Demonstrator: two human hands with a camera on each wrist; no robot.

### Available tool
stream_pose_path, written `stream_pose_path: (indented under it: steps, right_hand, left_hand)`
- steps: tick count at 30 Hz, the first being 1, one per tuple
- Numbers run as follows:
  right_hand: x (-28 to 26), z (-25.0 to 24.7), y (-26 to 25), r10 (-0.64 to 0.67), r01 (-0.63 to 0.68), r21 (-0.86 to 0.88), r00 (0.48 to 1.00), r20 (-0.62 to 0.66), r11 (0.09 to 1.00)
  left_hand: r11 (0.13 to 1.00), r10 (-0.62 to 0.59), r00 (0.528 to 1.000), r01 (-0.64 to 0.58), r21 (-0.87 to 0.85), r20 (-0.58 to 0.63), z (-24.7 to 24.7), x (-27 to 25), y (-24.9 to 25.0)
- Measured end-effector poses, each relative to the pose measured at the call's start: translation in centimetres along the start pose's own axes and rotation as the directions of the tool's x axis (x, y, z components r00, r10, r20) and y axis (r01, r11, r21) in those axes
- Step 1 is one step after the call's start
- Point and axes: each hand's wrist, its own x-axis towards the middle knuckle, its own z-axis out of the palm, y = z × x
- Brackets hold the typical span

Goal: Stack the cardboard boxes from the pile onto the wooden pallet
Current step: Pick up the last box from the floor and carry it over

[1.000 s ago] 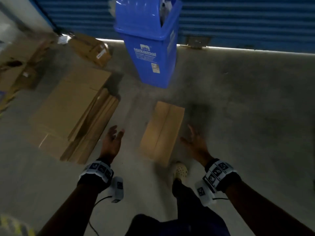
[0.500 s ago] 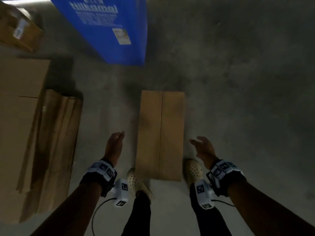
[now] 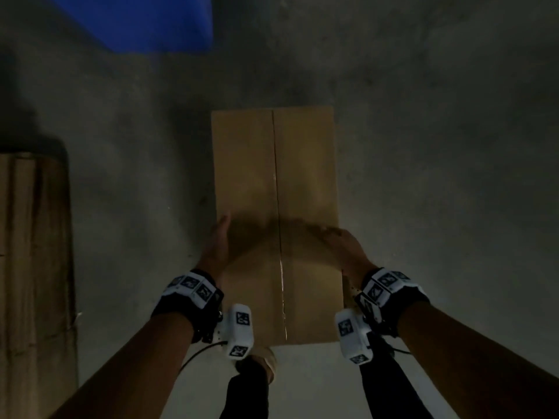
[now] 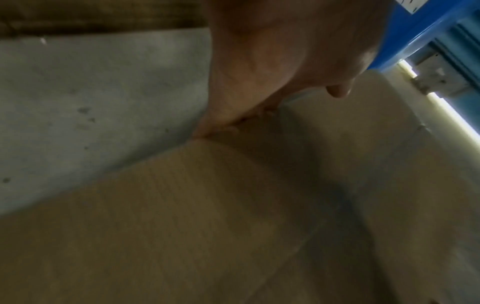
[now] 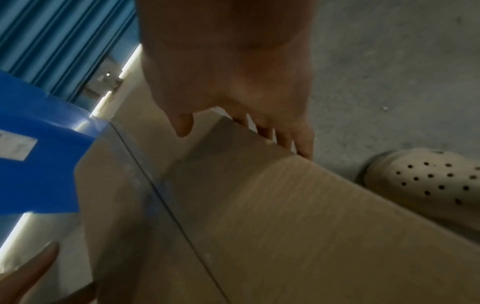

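Observation:
A long taped cardboard box (image 3: 272, 176) lies on the concrete floor between my feet. My left hand (image 3: 217, 243) is against its left side near the close end. In the left wrist view the left hand (image 4: 270, 90) has straight fingers laid down the box (image 4: 233, 226) wall and the thumb over the top edge. My right hand (image 3: 341, 246) mirrors it on the right edge. In the right wrist view the right hand (image 5: 233, 98) has straight fingers down the side of the box (image 5: 259, 226) and the thumb above the top. No pallet is in view.
A blue plastic bin (image 3: 145, 22) stands just beyond the box's far end, in front of a blue shutter (image 5: 52, 41). Flattened cardboard sheets (image 3: 33, 267) lie on the floor to the left. My pale perforated shoe (image 5: 428, 181) is right beside the box.
I have bent down closer to the box. Both hands, spread in the air on either side before, have come in onto the box's two long sides.

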Motion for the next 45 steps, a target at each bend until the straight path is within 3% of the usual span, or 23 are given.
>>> stream_pose_path:
  steps: [2,6,9,12,18,26,32,34,37,42,45]
  right_hand:
    - [-0.6,-0.2,-0.1,0.015,-0.016,0.013,1.000,0.015,1.000]
    - [-4.1,-2.1,-0.5,0.066,-0.065,0.048,0.997,-0.029,0.997]
    - [-8.9,-4.0,-1.8,0.017,-0.012,0.082,0.997,-0.070,0.997]
    - [-13.7,-6.2,-3.7,-0.043,0.052,0.114,0.996,-0.080,0.992]
    - [-23.8,-12.3,-9.6,-0.238,0.256,0.143,0.962,-0.132,0.956]
    - [-38.6,-19.9,-17.0,-0.511,0.569,0.173,0.810,-0.287,0.804]
    - [-50.6,-21.0,-17.2,-0.601,0.704,0.135,0.677,-0.426,0.697]
    - [-53.9,-20.4,-16.3,-0.589,0.726,0.114,0.631,-0.505,0.679]
    - [-58.3,-19.3,-14.6,-0.552,0.745,0.108,0.576,-0.603,0.658]
    - [-65.2,-18.4,-10.9,-0.479,0.766,0.132,0.515,-0.711,0.629]
    - [-69.1,-18.9,-8.2,-0.432,0.782,0.140,0.473,-0.768,0.608]
  left_hand:
    - [0.998,0.049,0.997,-0.047,0.039,-0.052,0.5,0.8,-0.9]
    - [0.930,0.249,0.953,-0.187,0.316,-0.170,3.9,-9.5,5.2]
    - [0.840,0.323,0.923,-0.179,0.512,-0.207,4.2,-13.7,7.7]
    - [0.822,0.363,0.904,-0.196,0.535,-0.227,4.8,-18.4,10.5]
    - [0.785,0.530,0.807,-0.350,0.510,-0.261,6.4,-29.9,14.8]
    - [0.745,0.663,0.689,-0.566,0.353,-0.294,7.8,-46.9,20.4]
    - [0.642,0.766,0.621,-0.745,0.179,-0.166,6.0,-55.3,21.1]
    - [0.574,0.818,0.566,-0.802,0.162,-0.099,4.9,-57.0,21.1]
    - [0.524,0.851,0.525,-0.848,0.075,-0.003,3.9,-60.8,21.0]
    - [0.387,0.905,0.387,-0.921,0.033,0.178,3.2,-67.0,20.1]
    - [0.349,0.910,0.339,-0.937,-0.001,0.239,4.6,-70.2,19.4]
